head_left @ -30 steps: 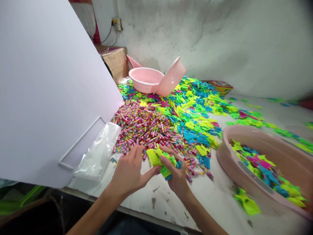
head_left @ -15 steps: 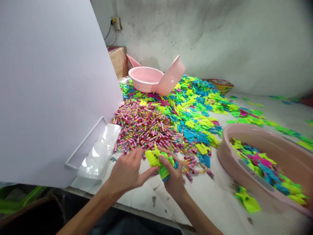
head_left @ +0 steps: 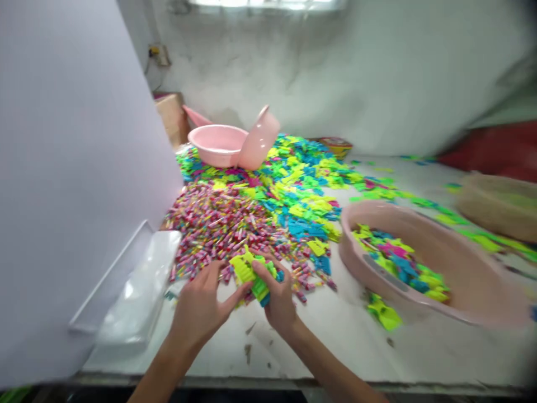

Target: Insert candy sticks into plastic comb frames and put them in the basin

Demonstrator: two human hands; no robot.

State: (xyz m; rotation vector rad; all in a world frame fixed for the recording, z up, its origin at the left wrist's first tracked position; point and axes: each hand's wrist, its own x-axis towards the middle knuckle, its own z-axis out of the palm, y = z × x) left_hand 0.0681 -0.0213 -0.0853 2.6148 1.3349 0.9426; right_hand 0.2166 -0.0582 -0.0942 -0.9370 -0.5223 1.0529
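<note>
My right hand [head_left: 280, 299] is closed around a small stack of bright plastic pieces [head_left: 262, 285], green with some blue at the lower edge. On the left of this stack is a yellow plastic piece [head_left: 243, 267] with a toothed, cut-out shape. My left hand [head_left: 199, 302] grips that yellow piece, thumb tip at its lower edge and fingers partly hidden behind it. Just beyond both hands spreads a heap of small pink-and-red wrapped sticks [head_left: 222, 224]. Exact shapes in the stack are blurred.
Right stands a pink tub [head_left: 474, 280] with mixed plastic pieces; a yellow-green piece [head_left: 384, 313] lies beside it. Behind are a colourful heap [head_left: 302, 179] and pink basins [head_left: 218, 137]. Left, clear plastic bags [head_left: 138, 291] lie by a tall white panel [head_left: 75, 168].
The view has swung right, so the scene sits further left and a pale tub and red item show at the right. Both hands stay together on the plastic pieces.
</note>
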